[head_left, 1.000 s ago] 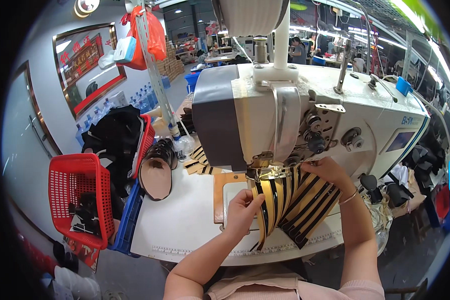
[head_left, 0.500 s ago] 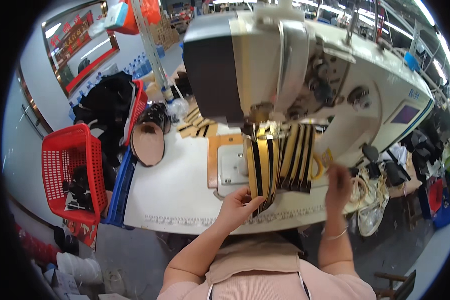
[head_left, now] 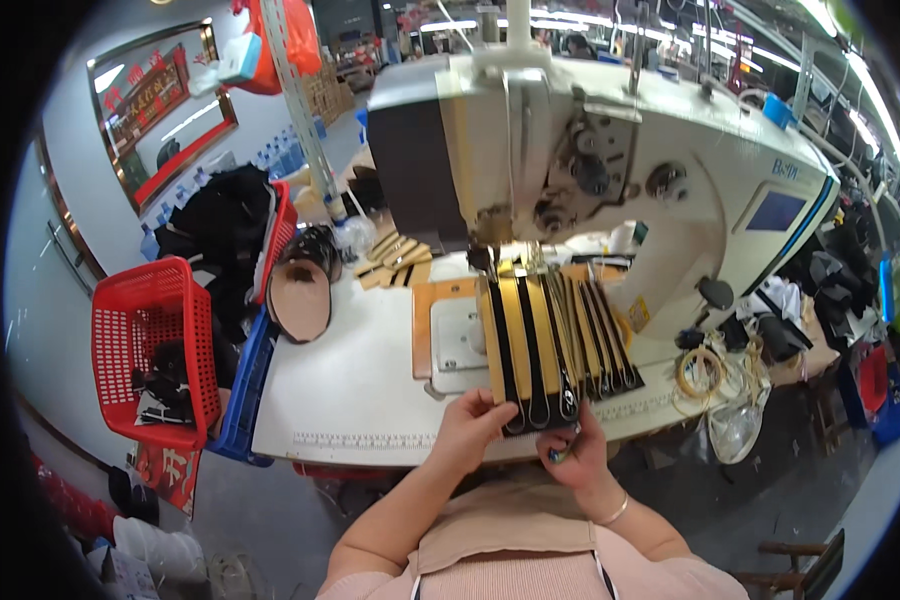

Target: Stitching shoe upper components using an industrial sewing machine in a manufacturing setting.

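Two bare hands meet at the near edge of a striped piece (head_left: pixel 532 345) of tan and black bands, which runs out from under the head of a white sewing machine (head_left: pixel 710 165) toward the person. The left hand (head_left: pixel 468 432) has its grip closed on the piece's lower left corner — thumb on top. The right hand (head_left: pixel 584 455) curls at the lower right corner, a bracelet (head_left: pixel 618 510) around its wrist; something blue-green (head_left: pixel 558 454) shows at its fingers, too small to name, and I cannot tell what that grip holds. On the white surface (head_left: pixel 360 390), left of the machine, lie a shoe (head_left: pixel 301 300) and some cut tan-and-black scraps (head_left: pixel 395 258). Beside the surface's left edge are a red basket (head_left: pixel 206 365) and a blue crate (head_left: pixel 254 392).
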Available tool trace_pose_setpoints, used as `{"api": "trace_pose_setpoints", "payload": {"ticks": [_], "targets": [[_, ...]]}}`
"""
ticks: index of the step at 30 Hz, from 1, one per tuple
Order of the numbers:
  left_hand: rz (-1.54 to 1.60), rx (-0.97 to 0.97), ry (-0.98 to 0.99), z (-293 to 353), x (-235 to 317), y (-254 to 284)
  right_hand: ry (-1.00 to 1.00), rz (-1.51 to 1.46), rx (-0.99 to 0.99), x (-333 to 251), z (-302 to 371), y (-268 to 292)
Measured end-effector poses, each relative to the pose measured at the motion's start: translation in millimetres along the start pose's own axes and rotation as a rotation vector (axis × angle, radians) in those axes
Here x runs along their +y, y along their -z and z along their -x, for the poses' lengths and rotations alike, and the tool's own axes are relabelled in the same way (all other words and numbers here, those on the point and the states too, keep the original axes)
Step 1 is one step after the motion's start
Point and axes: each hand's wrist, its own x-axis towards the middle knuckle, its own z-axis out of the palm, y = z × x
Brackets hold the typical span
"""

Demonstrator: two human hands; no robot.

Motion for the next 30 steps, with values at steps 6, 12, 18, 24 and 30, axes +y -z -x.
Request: {"api": "trace_pose_setpoints", "payload": {"ticks": [6, 12, 18, 24, 30], "targets": [[0.069, -0.054, -0.078, 23.3, 22.9, -15.3, 0.098, 0.292, -0.255, -13.6, 32.2, -11.5], [0.081, -0.013, -0.142, 3.3, 6.1, -4.4, 0.147, 0.525, -0.134, -30.2, 20.0, -13.0], [0.001, -0.023, -0.171, -16.8, 30.7, -10.1, 0.178, 0.491, -0.218, -40.0, -3.5, -23.6], [0.064, -0.034, -0.2, -32.4, 34.7, -7.7, 0.163, 0.551, -0.259, -43.3, -17.9, -30.8], [-0.023, -0.032, -0.213, -58.7, 44.2, -3.5, 0.127, 0.511, -0.278, -49.0, -35.0, -46.2]]}}
